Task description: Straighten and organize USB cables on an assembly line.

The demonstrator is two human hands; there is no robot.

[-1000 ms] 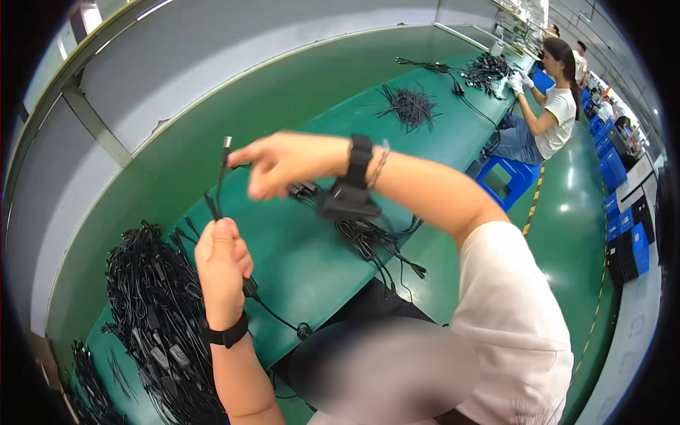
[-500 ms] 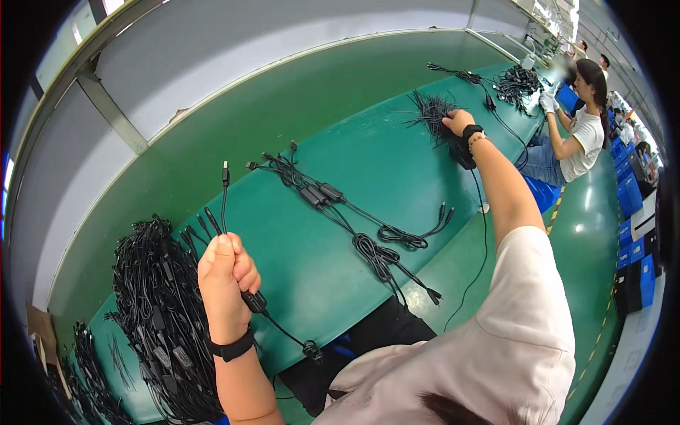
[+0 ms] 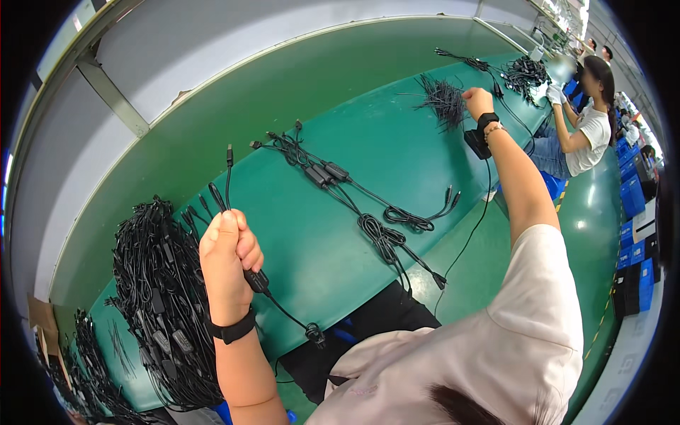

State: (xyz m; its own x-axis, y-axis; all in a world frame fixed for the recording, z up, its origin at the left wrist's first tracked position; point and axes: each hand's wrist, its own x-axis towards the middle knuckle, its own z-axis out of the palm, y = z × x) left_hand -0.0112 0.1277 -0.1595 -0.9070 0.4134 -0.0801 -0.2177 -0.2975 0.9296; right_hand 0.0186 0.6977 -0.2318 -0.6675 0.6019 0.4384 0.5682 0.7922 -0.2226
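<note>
Cable (image 3: pixel 257 281), black, in the left hand (image 3: pixel 230 248), raised over the surface (image 3: pixel 304 276). Left hand: fist wrapped firmly around it. Above the fist, a metal-tipped plug (image 3: pixel 229 154) stands up on a thin lead; a second dark end (image 3: pixel 216 195) leans just left of it. Below the fist, to its right, a thick block, then a lead running down to a small coil (image 3: pixel 314 334) by the near edge; cannot tell whether the coil rests on the surface or hangs.

Right hand (image 3: pixel 479 104): arm stretched far forward, hand at the right side of a pile of thin black strips (image 3: pixel 443 105). Small and partly turned away at that range; how closed the fingers are, and whether they hold a strip, cannot tell.

Between the two hands: a few bundled cables (image 3: pixel 316 176) with blocks, laid slantwise, some ends past the near edge. Left of the left hand: big heap (image 3: pixel 156 297) of black cables, close beside the forearm; farther left, a smaller heap (image 3: pixel 88 347).

Black band (image 3: pixel 232 330) on the left wrist. Black box (image 3: pixel 477 144) under the right wrist, cord (image 3: pixel 473 237) dropping from it.

Beyond the right hand: another cable pile (image 3: pixel 525 76), and a seated co-worker (image 3: pixel 591 145) beside it, wearing white gloves (image 3: pixel 556 94).
</note>
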